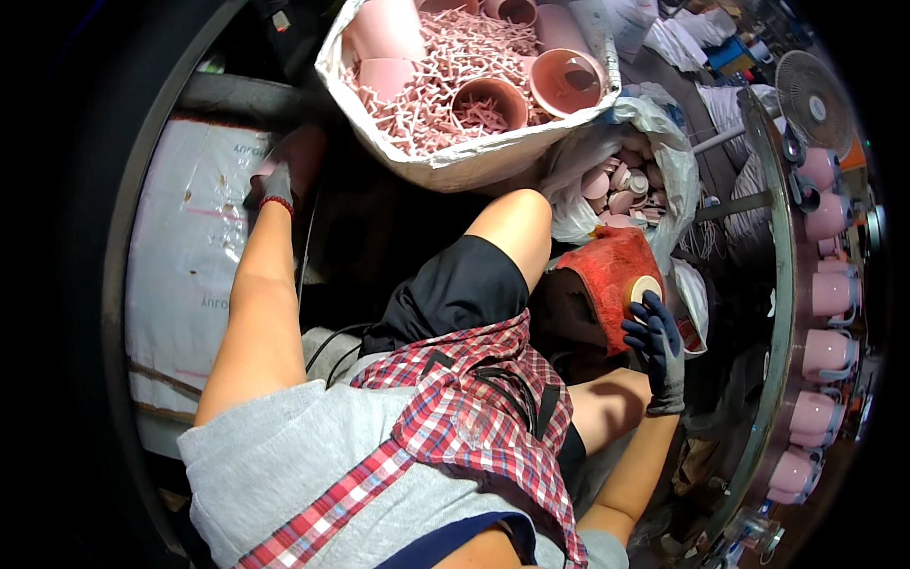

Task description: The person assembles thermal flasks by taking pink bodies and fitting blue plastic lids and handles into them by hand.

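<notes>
My left hand [277, 183], in a grey glove with a red cuff, reaches out at the left beside a white wrapped surface. Its fingers are round a dull pink cup-like piece [301, 159], which is blurred and partly in shadow. At the right, my right hand [656, 343], in a dark blue and grey glove, has its fingers on a round cream disc [646, 290]. The disc is in front of a worn red cloth [607, 270]. How the thumb sits on the disc is hidden.
Ahead stands a large white sack [474, 171] of pink cups and small pink pieces. A clear plastic bag [678, 156] of pink and white discs is beside it. At the far right, pink mugs [823, 356] line a metal-edged bench [779, 284], near a fan [813, 100].
</notes>
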`<state>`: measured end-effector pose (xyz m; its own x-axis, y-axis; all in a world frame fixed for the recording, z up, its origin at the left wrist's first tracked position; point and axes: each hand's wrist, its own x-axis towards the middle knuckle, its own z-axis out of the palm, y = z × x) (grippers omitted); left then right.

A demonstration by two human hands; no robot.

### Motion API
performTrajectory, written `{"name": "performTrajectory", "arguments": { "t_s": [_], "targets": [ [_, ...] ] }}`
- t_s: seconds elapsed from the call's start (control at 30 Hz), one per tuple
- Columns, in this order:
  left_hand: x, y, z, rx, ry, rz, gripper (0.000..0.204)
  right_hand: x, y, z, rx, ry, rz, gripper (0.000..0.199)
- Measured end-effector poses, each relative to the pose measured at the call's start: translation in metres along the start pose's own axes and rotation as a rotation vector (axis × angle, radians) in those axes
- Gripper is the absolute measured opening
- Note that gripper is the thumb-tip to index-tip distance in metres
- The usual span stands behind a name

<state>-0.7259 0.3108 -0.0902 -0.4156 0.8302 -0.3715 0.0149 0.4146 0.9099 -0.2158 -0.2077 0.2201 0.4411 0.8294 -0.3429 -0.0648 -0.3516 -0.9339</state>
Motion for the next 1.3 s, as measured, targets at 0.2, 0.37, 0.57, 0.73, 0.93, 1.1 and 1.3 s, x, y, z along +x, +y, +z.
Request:
{"name": "performTrajectory", "arguments": {
  "t_s": [0.2,0.37,0.57,0.73,0.93,1.1,1.3],
  "targets": [
    [0.025,0.013,-0.026,-0.399,-0.085,-0.007,0.054,0.015,0.0,0.029,-0.036,-0.058,-0.007,0.048],
    [-0.102,0.119,-0.052,-0.77,-0.242,-0.09,0.057,0.017,-0.008,0.046,-0.078,-0.06,-0.059,0.033],
    [-0.189,0.16,-0.046,-0.657,-0.954,0.198,0.063,0.033,-0.074,0.154,-0.286,-0.182,-0.412,0.024],
    [-0.302,0.187,0.018,-0.388,-1.139,0.43,0.056,0.034,-0.103,0.176,-0.669,0.01,-0.793,0.041],
    [-0.365,0.179,0.07,-0.259,-1.243,0.453,0.037,0.013,-0.087,0.123,-0.571,0.042,-0.578,0.033],
    [-0.457,0.239,0.08,-0.01,-1.065,1.801,0.047,0.0,-0.059,0.097,-0.802,0.219,-0.859,0.026],
    [-0.473,0.228,0.062,0.179,-1.539,1.747,0.02,-0.026,-0.052,0.052,-0.133,-0.015,-0.418,0.027]
  ]
}}
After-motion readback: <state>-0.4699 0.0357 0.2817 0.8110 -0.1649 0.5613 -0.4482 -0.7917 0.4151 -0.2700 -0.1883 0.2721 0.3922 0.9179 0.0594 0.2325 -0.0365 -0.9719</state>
